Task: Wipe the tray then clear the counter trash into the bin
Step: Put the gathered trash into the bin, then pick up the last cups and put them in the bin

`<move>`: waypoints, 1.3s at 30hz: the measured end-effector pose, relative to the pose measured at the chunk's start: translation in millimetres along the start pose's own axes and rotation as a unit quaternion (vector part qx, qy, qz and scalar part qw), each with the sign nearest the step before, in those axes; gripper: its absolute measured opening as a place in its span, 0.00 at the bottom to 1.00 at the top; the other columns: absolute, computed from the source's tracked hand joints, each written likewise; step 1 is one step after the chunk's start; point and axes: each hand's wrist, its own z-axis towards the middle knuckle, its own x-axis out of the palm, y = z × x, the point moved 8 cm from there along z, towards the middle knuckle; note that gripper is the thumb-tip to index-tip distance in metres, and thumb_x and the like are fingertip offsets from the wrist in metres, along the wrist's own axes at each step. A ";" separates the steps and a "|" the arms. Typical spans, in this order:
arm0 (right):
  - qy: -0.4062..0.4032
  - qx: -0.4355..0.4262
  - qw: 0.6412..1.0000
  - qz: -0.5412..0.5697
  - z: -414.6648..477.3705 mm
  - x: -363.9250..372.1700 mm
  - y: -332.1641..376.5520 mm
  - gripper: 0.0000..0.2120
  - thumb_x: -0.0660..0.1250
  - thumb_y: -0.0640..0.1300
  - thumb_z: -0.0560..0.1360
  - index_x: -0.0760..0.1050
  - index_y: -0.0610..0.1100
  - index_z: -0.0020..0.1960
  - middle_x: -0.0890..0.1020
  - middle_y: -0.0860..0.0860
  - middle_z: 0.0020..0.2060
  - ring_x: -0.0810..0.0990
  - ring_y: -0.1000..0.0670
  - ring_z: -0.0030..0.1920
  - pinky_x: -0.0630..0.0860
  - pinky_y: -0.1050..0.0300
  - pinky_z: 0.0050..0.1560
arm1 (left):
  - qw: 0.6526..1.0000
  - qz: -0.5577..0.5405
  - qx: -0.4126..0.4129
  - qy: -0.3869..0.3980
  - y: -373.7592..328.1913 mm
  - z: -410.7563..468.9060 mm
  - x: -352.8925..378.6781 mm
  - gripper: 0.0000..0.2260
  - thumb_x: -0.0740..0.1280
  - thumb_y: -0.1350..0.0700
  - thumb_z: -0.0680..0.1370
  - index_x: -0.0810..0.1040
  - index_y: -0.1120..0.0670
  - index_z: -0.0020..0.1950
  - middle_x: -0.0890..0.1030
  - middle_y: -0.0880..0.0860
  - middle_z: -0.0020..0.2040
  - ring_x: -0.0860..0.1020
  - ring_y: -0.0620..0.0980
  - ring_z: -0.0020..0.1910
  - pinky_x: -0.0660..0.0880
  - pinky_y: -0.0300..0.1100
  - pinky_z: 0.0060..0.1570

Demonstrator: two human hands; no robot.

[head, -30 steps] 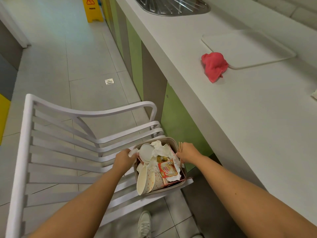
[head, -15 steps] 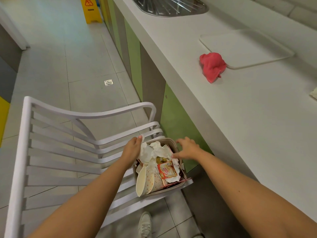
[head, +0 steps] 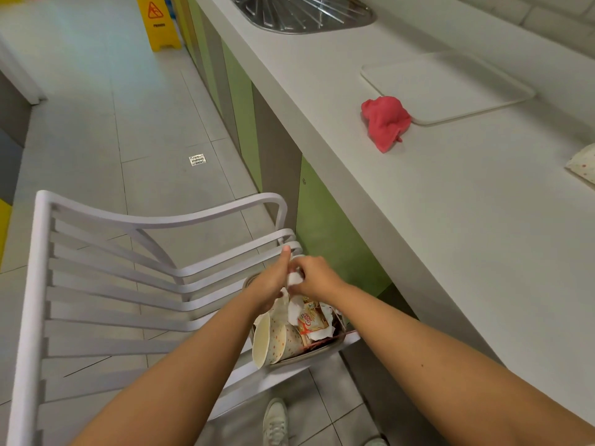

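Left hand (head: 273, 281) and right hand (head: 317, 278) meet fingertip to fingertip, both gripping one white paper wad (head: 294, 280). The bin (head: 309, 355) sits just below them toward 6 o'clock on the chair (head: 128, 220), heaped full. A paper scrap (head: 584, 162) lies on the tabletop (head: 450, 220) at 2 o'clock, well apart; the right hand is nearer.

"WET FLOOR" on yellow sign (head: 160, 22)

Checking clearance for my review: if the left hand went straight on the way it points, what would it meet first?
The left hand would likely meet the white chair's curved arm slats first, just past its fingertip; depth is unclear.
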 end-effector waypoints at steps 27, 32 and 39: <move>0.027 0.054 0.988 -0.143 -74.4 -154.9 6.1 0.13 0.63 0.46 0.77 0.76 0.42 0.58 0.77 0.49 0.30 0.75 0.52 0.28 0.72 0.60 0.35 | 0.942 0.047 0.289 -0.166 -154.5 -23.2 51.9 0.12 0.55 0.53 0.80 0.75 0.55 0.46 0.75 0.51 0.42 0.73 0.51 0.45 0.70 0.47 0.48; -0.039 0.108 0.984 -0.133 -111.3 -218.8 -46.4 0.10 0.64 0.50 0.76 0.78 0.44 0.51 0.77 0.51 0.34 0.73 0.54 0.29 0.71 0.58 0.39 | 0.940 0.055 0.315 -0.120 -193.2 -27.1 123.8 0.10 0.56 0.53 0.80 0.75 0.55 0.48 0.75 0.51 0.48 0.72 0.50 0.47 0.71 0.49 0.52; -0.123 0.199 0.966 -0.109 -176.6 -285.6 -152.9 0.09 0.65 0.50 0.75 0.77 0.45 0.51 0.77 0.51 0.47 0.75 0.50 0.45 0.71 0.58 0.46 | 0.918 0.134 0.371 -0.037 -227.1 -33.2 248.1 0.04 0.59 0.57 0.78 0.73 0.55 0.48 0.73 0.51 0.51 0.72 0.44 0.43 0.67 0.31 0.41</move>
